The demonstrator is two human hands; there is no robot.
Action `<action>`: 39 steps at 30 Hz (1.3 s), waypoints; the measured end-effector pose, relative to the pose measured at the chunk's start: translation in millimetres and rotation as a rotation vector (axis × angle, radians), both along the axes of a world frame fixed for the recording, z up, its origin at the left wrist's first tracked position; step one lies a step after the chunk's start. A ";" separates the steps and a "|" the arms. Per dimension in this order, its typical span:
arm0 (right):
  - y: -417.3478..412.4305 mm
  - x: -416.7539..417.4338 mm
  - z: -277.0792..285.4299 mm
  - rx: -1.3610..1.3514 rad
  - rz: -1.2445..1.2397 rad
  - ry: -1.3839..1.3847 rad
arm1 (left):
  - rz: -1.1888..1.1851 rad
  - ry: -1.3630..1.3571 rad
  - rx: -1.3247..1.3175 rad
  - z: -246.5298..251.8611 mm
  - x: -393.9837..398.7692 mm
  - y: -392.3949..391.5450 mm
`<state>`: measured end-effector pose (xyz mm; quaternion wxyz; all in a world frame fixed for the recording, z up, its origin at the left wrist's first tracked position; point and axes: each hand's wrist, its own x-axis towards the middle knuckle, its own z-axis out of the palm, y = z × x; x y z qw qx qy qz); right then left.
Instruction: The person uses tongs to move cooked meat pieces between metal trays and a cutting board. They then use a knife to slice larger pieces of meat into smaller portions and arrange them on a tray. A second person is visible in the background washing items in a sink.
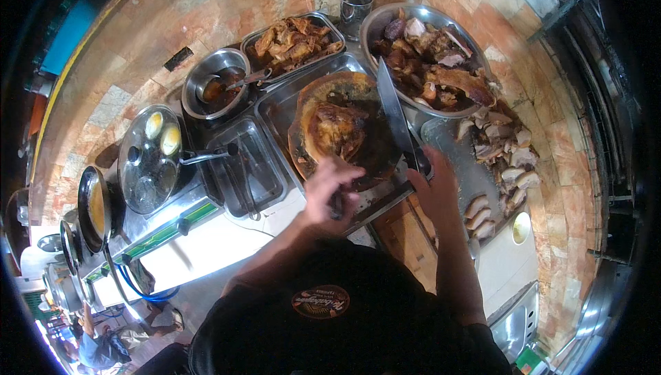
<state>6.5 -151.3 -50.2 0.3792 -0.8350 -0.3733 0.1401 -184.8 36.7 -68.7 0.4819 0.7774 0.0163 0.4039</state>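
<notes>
My right hand (pixel 437 179) is closed around the dark handle of a long kitchen knife (pixel 394 104), whose blade points away from me along the right side of a round wooden chopping block (pixel 379 150). On the block lies a browned piece of cooked meat (pixel 335 124). My left hand (pixel 333 189) is over the block's near edge, close to the meat, with its fingers partly curled and blurred. A dark object shows beneath its fingers, and I cannot tell whether the hand grips it. The block stands in a metal tray (pixel 279 112).
Beyond the block are a tray of browned meat (pixel 297 42), a steel cup (pixel 356 6) and a large basin of meat (pixel 428 65). Sliced meat (pixel 508 158) lies at right. A sauce bowl (pixel 217 83), an empty tray (pixel 248 163) and a glass lid (pixel 150 158) are at left.
</notes>
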 end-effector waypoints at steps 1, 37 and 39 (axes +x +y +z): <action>3.9 7.5 -21.6 -0.004 -0.021 -0.181 | 0.016 -0.018 -0.147 1.0 -2.6 4.2; 49.9 -18.4 8.5 -0.079 0.191 0.033 | 0.326 -0.044 -0.629 76.5 51.9 54.4; 48.2 -34.7 16.8 -0.110 0.165 0.098 | 0.335 -0.037 -0.615 74.2 50.6 49.5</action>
